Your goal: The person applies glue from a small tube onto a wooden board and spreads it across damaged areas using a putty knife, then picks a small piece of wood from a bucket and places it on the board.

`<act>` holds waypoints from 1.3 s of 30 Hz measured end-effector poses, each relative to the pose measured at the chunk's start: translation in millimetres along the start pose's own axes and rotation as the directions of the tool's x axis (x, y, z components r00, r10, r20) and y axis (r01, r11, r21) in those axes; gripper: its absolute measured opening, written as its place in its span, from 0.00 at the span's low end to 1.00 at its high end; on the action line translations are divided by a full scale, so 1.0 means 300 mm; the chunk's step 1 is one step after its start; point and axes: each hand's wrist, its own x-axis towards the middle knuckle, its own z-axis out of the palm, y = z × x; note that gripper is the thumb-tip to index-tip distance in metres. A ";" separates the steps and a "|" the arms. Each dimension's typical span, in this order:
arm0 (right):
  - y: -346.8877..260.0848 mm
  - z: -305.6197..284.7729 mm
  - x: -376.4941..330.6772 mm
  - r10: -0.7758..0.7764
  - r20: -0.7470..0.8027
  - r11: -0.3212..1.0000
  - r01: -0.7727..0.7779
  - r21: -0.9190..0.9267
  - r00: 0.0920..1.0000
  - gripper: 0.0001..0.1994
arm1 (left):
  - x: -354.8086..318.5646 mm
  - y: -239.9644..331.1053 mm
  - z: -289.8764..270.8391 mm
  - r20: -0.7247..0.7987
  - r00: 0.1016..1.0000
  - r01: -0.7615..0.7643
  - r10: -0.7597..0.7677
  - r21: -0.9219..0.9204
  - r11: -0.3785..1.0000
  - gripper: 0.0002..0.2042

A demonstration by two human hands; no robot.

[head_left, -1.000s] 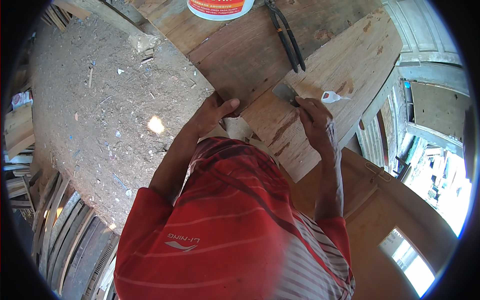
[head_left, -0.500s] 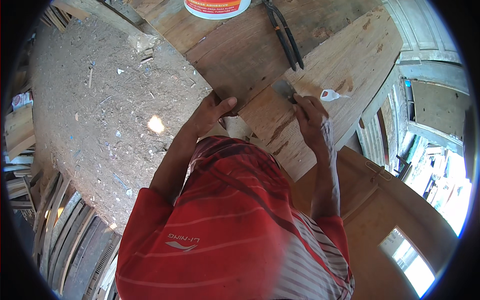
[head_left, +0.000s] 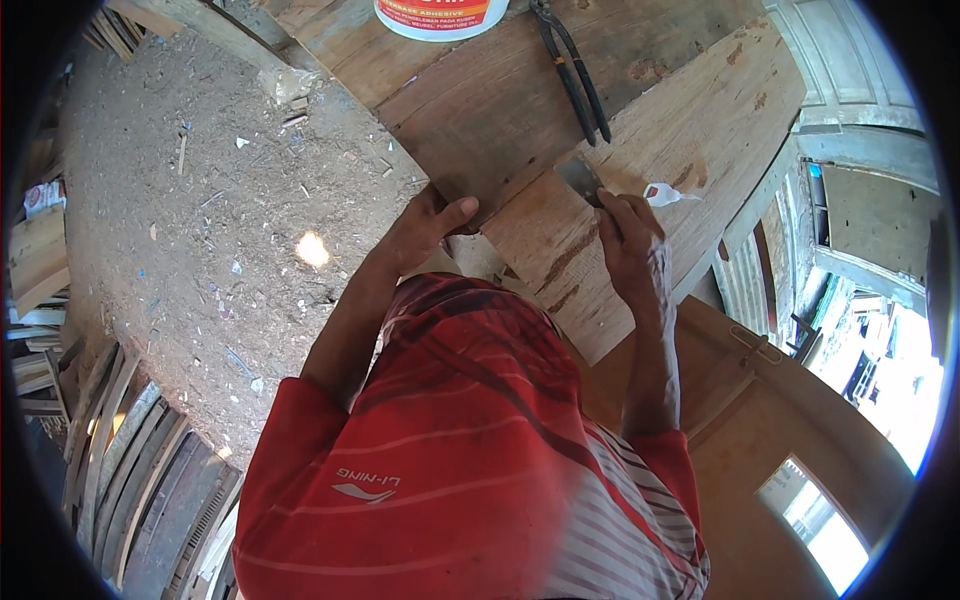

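Observation:
My right hand (head_left: 632, 238) is closed round a putty knife (head_left: 577, 180), its flat metal blade over the pale wooden board (head_left: 690, 130). Dark brown smears mark that board below the blade. At the near corner of a darker wooden board (head_left: 470, 130), my left hand (head_left: 425, 232) grips the edge, thumb on top and fingers hidden beneath. Just right of the putty knife lies a small white glue bottle (head_left: 661, 195) with a red label and a thin nozzle. Farther off, a pair of pincers (head_left: 570, 75) with dark handles rests across the boards.
A white tub (head_left: 440, 22) with a red and orange label stands at the far edge. Left of the boards, the floor (head_left: 240, 200) is strewn with shavings and scraps. Stacked timber (head_left: 130, 490) fills the lower left; a brown door panel (head_left: 740, 420) is at my right.
My right hand and the putty knife have shifted slightly to the right, toward the glue bottle. My left hand keeps its grip on the board's corner.

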 end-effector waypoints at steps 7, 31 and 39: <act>-0.038 0.024 -0.017 -0.025 -0.002 1.000 0.026 0.017 1.000 0.13 | -0.009 -0.002 0.019 -0.014 0.999 0.050 -0.052 -0.152 0.987 0.43; 0.039 0.001 0.016 -0.006 0.031 1.000 0.006 -0.009 1.000 0.15 | -0.001 -0.008 -0.005 0.045 0.998 0.037 -0.031 -0.133 0.990 0.45; 0.020 0.004 0.020 0.025 0.032 0.999 -0.023 -0.041 0.999 0.14 | 0.009 -0.025 -0.007 0.055 0.997 0.071 -0.062 -0.183 0.981 0.45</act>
